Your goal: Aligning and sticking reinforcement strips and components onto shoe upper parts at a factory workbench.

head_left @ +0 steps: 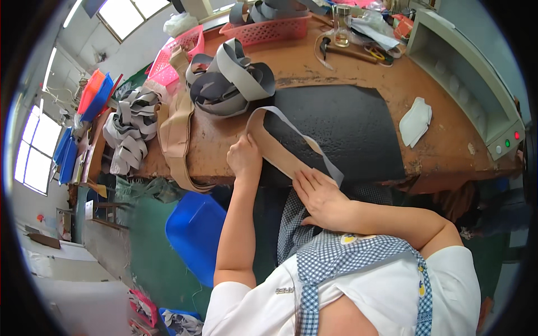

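Note:
A looped band (pixel 278 153), beige on one face and grey on the other, lies over the near edge of a black mat (pixel 347 123). My left hand (pixel 245 157) is closed around the band's left end. Flat across its beige face, near the right end, rests my right hand (pixel 322 199), fingers stretched out and thumb apart. The grey side of the loop stands up beyond both hands. Just past my left hand sits a heap of coiled grey strips (pixel 232 84).
Beige strips (pixel 176 134) hang over the table edge at the left, beside piled grey strips (pixel 131 126). Pink baskets (pixel 269 31), a hammer (pixel 350 53) and a glass jar (pixel 341 28) stand at the back. White pieces (pixel 416 122) lie near a grey machine (pixel 468 73). Below is a blue chair (pixel 196 229).

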`<state>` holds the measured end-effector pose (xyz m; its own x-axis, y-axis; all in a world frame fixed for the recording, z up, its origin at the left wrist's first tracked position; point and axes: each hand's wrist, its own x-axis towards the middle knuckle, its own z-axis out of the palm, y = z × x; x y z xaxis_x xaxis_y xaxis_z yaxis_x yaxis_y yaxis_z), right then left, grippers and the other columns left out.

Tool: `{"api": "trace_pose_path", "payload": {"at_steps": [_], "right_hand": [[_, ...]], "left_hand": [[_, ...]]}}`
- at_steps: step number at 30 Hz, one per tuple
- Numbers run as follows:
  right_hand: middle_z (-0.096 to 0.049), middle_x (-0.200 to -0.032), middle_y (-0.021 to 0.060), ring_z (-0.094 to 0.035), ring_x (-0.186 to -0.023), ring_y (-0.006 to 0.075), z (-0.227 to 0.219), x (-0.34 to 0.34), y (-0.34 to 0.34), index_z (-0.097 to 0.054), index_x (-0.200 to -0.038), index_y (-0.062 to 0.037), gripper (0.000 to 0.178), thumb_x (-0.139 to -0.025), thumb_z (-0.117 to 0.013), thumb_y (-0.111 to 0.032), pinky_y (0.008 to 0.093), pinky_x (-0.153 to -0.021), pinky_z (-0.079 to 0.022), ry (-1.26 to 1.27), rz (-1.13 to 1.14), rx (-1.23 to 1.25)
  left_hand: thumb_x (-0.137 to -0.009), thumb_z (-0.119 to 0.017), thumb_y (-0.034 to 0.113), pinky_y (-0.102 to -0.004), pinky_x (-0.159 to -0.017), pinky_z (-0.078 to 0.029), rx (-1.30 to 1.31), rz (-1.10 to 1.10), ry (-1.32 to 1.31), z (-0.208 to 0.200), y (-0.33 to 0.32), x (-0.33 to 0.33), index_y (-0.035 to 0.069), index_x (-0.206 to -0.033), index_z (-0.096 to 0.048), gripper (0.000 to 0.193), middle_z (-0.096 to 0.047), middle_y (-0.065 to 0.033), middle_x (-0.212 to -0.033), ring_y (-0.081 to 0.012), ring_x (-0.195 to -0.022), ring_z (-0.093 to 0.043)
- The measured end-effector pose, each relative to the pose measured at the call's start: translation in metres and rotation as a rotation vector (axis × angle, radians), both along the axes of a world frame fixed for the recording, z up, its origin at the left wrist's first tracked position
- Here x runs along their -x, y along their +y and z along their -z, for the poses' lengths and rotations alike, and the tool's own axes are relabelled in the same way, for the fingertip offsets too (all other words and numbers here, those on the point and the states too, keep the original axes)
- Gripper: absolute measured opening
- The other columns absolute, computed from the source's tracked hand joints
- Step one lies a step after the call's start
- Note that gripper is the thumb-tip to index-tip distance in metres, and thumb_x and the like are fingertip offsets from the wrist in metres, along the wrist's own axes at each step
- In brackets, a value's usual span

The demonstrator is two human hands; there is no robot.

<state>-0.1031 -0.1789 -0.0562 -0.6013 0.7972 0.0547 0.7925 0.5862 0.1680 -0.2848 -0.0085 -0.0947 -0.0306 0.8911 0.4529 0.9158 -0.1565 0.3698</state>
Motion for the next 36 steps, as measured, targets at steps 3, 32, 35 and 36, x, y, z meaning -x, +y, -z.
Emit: {"api": "trace_pose_path", "payload": {"at_steps": [3, 32, 35, 36], "right_hand": [[-0.064, -0.121, 0.0191, -0.063, -0.112, 0.0333, -0.058, -0.008, 0.027, -0.062, -0.116, 0.0035, 0.051, -0.086, -0.071, -0.037, 0.0422, -0.096, -0.050, 0.345, 0.198, 0.582], [-0.069, -0.084, 0.0230, -0.068, -0.086, 0.0415, -0.036, -0.136, 0.196, -0.068, -0.100, -0.0058, 0.016, -0.090, -0.060, -0.016, 0.0485, -0.081, -0.052, 0.548, -0.039, 0.160], [-0.068, -0.081, 0.0231, -0.067, -0.086, 0.0420, -0.041, -0.140, 0.192, -0.067, -0.105, -0.0063, 0.019, -0.092, -0.060, -0.017, 0.0489, -0.080, -0.051, 0.414, -0.123, 0.273], [-0.069, -0.085, 0.0220, -0.068, -0.088, 0.0410, -0.048, -0.136, 0.189, -0.067, -0.103, -0.0054, 0.018, -0.092, -0.061, -0.017, 0.0498, -0.079, -0.052, 0.420, -0.124, 0.292]], "left_hand": [[-0.095, -0.058, 0.025, -0.0483, -0.075, -0.056, 0.114, 0.046, 0.123, -0.022, 0.000, -0.012, -0.001, -0.092, -0.068, 0.028, -0.071, -0.0250, -0.085, -0.0405, -0.081, -0.070], [-0.094, -0.054, 0.016, -0.0493, -0.073, -0.057, 0.449, 0.292, 0.387, -0.097, -0.002, -0.056, 0.003, -0.088, -0.062, 0.016, -0.069, -0.0248, -0.079, -0.0402, -0.077, -0.071], [-0.099, -0.054, 0.026, -0.0514, -0.067, -0.053, 0.341, 0.470, 0.374, -0.082, -0.021, -0.057, 0.005, -0.093, -0.063, 0.024, -0.067, -0.0212, -0.074, -0.0404, -0.071, -0.067], [-0.100, -0.054, 0.026, -0.0511, -0.066, -0.052, 0.341, 0.433, 0.342, -0.077, -0.028, -0.061, 0.005, -0.096, -0.063, 0.023, -0.067, -0.0215, -0.074, -0.0408, -0.071, -0.067]]}}
